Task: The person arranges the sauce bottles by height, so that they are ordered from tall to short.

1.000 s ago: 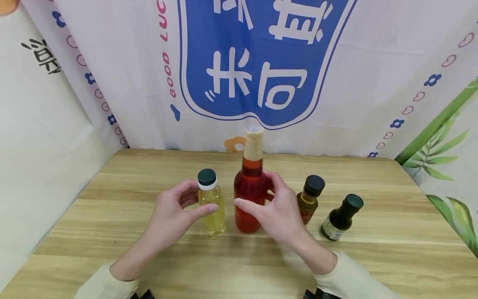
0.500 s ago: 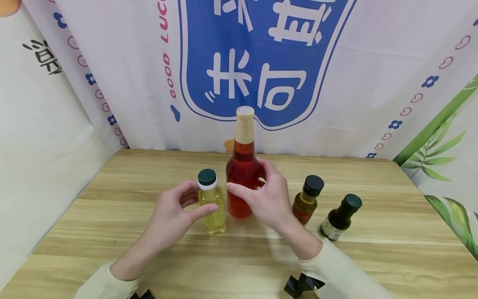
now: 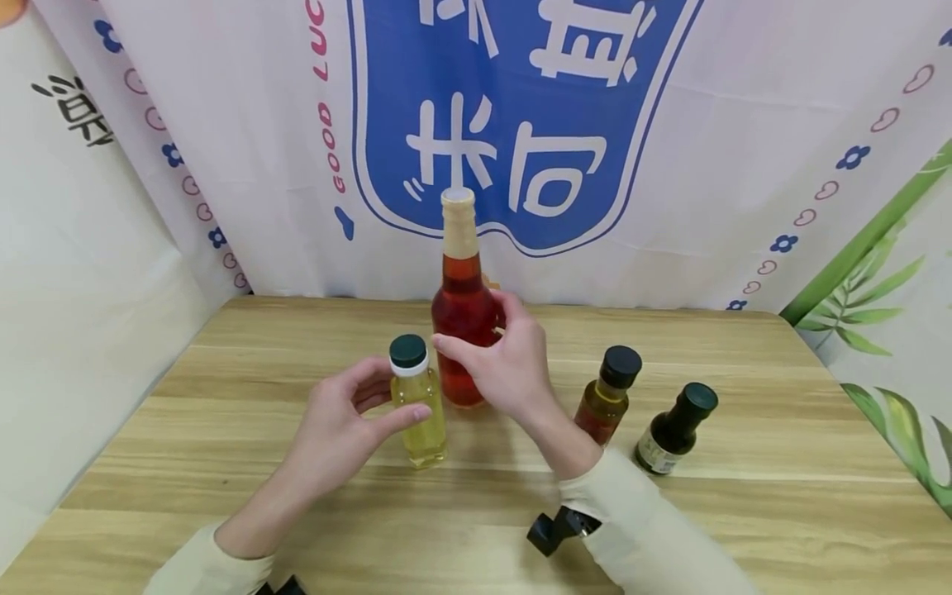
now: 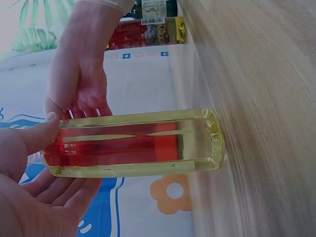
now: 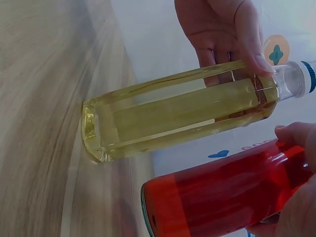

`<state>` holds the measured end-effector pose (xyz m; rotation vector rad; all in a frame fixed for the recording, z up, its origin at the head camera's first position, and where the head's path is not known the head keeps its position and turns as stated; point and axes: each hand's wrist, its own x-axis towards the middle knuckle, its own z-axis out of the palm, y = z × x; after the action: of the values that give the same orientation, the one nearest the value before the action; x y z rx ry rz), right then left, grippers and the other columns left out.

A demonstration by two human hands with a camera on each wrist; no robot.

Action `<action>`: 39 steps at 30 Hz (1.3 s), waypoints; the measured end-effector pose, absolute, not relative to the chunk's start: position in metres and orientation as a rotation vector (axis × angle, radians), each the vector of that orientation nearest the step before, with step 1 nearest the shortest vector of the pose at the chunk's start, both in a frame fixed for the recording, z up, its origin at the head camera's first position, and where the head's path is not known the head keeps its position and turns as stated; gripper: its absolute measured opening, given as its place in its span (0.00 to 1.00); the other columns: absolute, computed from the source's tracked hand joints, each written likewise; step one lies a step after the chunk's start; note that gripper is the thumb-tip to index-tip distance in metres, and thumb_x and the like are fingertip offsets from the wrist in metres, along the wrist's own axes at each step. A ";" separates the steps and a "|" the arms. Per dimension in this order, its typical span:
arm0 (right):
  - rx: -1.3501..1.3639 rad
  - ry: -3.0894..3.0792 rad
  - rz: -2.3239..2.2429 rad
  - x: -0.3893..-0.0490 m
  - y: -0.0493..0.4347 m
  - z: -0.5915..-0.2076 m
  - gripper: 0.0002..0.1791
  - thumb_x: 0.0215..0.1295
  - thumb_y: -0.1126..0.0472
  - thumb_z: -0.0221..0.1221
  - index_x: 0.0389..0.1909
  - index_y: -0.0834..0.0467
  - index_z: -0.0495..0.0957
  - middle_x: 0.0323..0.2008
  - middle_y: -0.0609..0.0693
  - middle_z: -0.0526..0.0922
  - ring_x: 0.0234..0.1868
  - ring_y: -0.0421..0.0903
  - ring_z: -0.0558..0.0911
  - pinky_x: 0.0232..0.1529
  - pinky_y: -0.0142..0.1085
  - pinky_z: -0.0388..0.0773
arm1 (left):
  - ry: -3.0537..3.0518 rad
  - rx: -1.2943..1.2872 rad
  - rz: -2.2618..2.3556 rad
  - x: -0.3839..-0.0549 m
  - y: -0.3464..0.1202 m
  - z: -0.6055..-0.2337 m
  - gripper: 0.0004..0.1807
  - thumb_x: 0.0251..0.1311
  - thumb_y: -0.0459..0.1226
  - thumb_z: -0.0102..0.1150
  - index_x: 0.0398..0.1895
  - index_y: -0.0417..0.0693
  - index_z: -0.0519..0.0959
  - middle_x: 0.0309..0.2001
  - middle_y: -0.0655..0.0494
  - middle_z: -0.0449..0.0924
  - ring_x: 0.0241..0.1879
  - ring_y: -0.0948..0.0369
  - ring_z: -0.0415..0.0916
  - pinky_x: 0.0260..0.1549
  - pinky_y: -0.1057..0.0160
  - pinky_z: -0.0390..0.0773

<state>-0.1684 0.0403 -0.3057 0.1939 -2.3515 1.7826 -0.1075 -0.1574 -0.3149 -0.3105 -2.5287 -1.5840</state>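
A clear bottle of pale yellow liquid (image 3: 426, 444) with a dark green cap stands upright near the table's middle. My left hand (image 3: 335, 426) holds it, thumb in front and fingers behind. Just behind and to its right is a taller bottle of red liquid (image 3: 461, 304) with a cream neck, gripped around the body by my right hand (image 3: 509, 364). Whether the red bottle's base touches the table cannot be told. In the right wrist view the yellow bottle (image 5: 173, 113) and red bottle (image 5: 222, 192) lie side by side, a gap between them.
To the right on the wooden table (image 3: 744, 529) stand a black-capped bottle (image 3: 604, 405), partly behind my right forearm, and a small dark bottle (image 3: 673, 434) with a pale label. A printed cloth (image 3: 669, 182) hangs along the table's back edge.
My right hand has moved the red bottle left and farther back, from the right of the yellow bottle to behind it. The left hand and yellow bottle have stayed in place.
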 end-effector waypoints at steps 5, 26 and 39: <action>0.197 -2.360 1.796 -0.176 0.030 -0.303 0.40 0.59 0.49 0.78 0.70 0.49 0.72 0.61 0.47 0.84 0.62 0.48 0.82 0.63 0.53 0.84 | -2.527 -0.302 -1.579 -0.107 -0.159 -0.314 0.24 0.55 0.35 0.82 0.54 0.43 0.85 0.53 0.47 0.90 0.55 0.53 0.87 0.56 0.69 0.86; 0.277 -2.366 1.839 -0.221 0.010 -0.300 0.38 0.62 0.48 0.76 0.70 0.47 0.71 0.62 0.47 0.82 0.64 0.48 0.80 0.66 0.53 0.83 | -2.570 -0.286 -1.586 -0.105 -0.162 -0.313 0.25 0.58 0.39 0.80 0.58 0.46 0.84 0.58 0.48 0.88 0.59 0.53 0.86 0.60 0.62 0.86; 0.213 -2.418 1.803 -0.241 0.002 -0.305 0.39 0.62 0.47 0.76 0.71 0.47 0.69 0.65 0.48 0.81 0.67 0.49 0.79 0.67 0.54 0.82 | -2.567 -0.288 -1.595 -0.107 -0.159 -0.313 0.25 0.57 0.38 0.81 0.57 0.46 0.84 0.57 0.48 0.88 0.58 0.53 0.86 0.60 0.63 0.86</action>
<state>-0.2412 0.0025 -0.3054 0.2129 -2.4175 1.8029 -0.1069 -0.1592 -0.3131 -0.2884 -2.5672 -1.5947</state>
